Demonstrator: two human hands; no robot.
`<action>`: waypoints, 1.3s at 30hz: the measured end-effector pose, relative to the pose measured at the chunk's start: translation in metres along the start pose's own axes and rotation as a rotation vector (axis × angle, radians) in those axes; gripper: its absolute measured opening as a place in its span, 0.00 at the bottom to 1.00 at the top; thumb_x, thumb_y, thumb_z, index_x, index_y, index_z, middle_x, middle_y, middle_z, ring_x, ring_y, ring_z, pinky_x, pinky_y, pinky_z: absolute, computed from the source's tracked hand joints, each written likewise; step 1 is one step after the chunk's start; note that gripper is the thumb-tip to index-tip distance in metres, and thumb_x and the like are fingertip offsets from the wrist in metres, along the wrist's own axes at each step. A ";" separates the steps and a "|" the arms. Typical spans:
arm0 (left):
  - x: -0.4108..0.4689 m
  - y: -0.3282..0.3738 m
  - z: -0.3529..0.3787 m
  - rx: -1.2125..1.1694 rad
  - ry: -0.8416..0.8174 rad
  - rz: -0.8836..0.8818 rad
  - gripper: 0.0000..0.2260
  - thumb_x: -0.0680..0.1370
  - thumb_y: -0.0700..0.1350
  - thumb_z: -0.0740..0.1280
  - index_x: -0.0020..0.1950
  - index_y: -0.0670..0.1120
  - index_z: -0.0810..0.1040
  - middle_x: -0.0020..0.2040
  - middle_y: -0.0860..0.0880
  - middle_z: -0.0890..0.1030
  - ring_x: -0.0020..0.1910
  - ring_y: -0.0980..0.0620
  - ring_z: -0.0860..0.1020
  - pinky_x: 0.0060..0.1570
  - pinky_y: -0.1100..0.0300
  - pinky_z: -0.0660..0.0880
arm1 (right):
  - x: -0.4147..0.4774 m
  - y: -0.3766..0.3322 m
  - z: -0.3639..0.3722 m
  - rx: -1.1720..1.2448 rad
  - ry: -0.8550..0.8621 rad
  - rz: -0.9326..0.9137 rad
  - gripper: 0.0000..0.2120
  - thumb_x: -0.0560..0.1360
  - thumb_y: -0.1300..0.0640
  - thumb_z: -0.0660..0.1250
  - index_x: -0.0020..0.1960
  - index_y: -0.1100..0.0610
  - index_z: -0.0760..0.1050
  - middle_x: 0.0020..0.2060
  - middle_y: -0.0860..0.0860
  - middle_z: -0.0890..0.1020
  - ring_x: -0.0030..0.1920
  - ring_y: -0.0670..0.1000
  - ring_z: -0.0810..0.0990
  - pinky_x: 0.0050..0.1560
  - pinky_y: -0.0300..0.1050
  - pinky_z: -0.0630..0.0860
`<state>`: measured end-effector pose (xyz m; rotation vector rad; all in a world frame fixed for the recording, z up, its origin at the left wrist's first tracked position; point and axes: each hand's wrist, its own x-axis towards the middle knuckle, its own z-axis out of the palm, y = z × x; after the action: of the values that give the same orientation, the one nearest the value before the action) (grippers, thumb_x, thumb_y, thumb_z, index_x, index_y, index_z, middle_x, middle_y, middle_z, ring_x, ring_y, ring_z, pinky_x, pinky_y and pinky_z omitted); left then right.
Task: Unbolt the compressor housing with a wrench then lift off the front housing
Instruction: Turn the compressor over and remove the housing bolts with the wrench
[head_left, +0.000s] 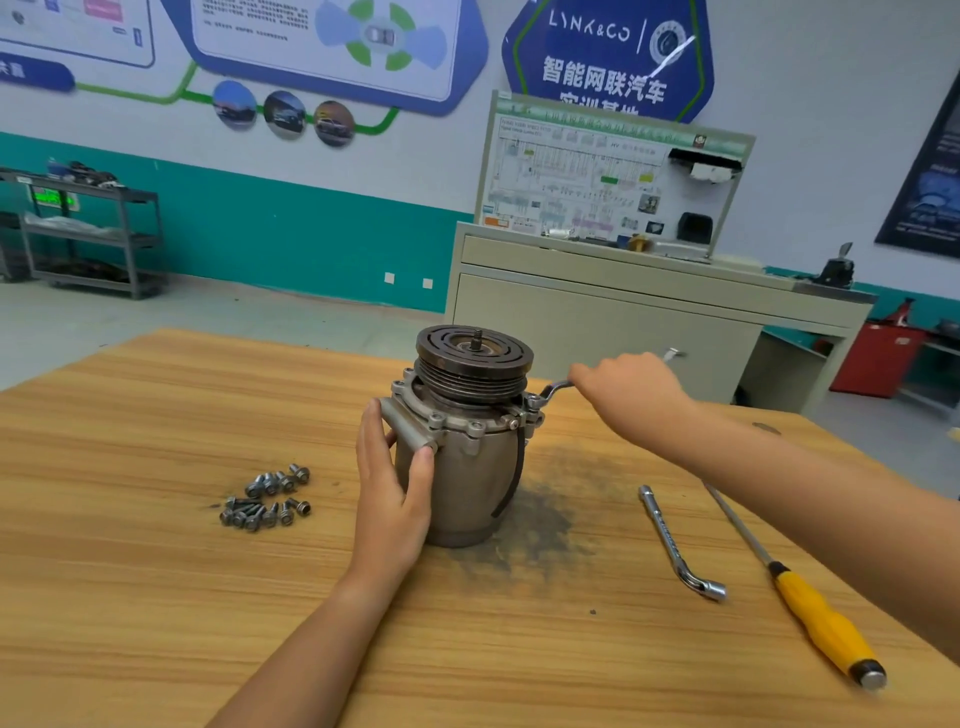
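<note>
A grey metal compressor (467, 467) stands upright on the wooden table (130, 519), its dark grooved pulley (474, 358) on top. Bolts ring the front housing flange (470, 423) under the pulley. My left hand (395, 478) wraps around the compressor's left side, thumb on a mounting lug. My right hand (626, 387) grips the handle of a wrench (551, 389) whose head sits on a flange bolt at the right side. The wrench's far end pokes out beyond my fist.
A pile of several loose bolts (267, 499) lies left of the compressor. An L-shaped socket wrench (675, 540) and a yellow-handled screwdriver (815, 618) lie to the right. A dark grease stain (540, 519) marks the table. A beige training cabinet (623, 312) stands behind.
</note>
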<state>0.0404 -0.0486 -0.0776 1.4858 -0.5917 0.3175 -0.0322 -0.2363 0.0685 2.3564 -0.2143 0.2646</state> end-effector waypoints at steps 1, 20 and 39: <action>0.000 0.000 0.000 -0.016 0.008 -0.004 0.26 0.76 0.62 0.55 0.69 0.65 0.44 0.72 0.63 0.51 0.70 0.62 0.59 0.66 0.60 0.60 | 0.005 -0.001 0.009 0.013 0.111 -0.016 0.11 0.76 0.67 0.61 0.57 0.59 0.69 0.47 0.55 0.80 0.46 0.56 0.79 0.38 0.46 0.71; 0.002 -0.004 0.003 -0.023 0.059 0.026 0.27 0.74 0.57 0.57 0.67 0.69 0.44 0.71 0.63 0.52 0.64 0.65 0.63 0.55 0.68 0.63 | -0.055 -0.005 0.013 0.493 0.115 0.169 0.14 0.81 0.56 0.51 0.66 0.52 0.62 0.35 0.51 0.76 0.36 0.57 0.75 0.32 0.47 0.68; 0.001 -0.003 0.002 0.060 0.035 0.072 0.24 0.79 0.52 0.58 0.70 0.59 0.49 0.76 0.50 0.51 0.73 0.56 0.55 0.71 0.56 0.58 | -0.045 -0.024 -0.032 -0.037 -0.146 -0.001 0.22 0.80 0.59 0.49 0.71 0.66 0.54 0.43 0.52 0.79 0.33 0.52 0.71 0.24 0.42 0.59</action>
<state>0.0425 -0.0505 -0.0796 1.5157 -0.6131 0.4200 -0.0739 -0.1938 0.0640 2.3405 -0.2857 0.0874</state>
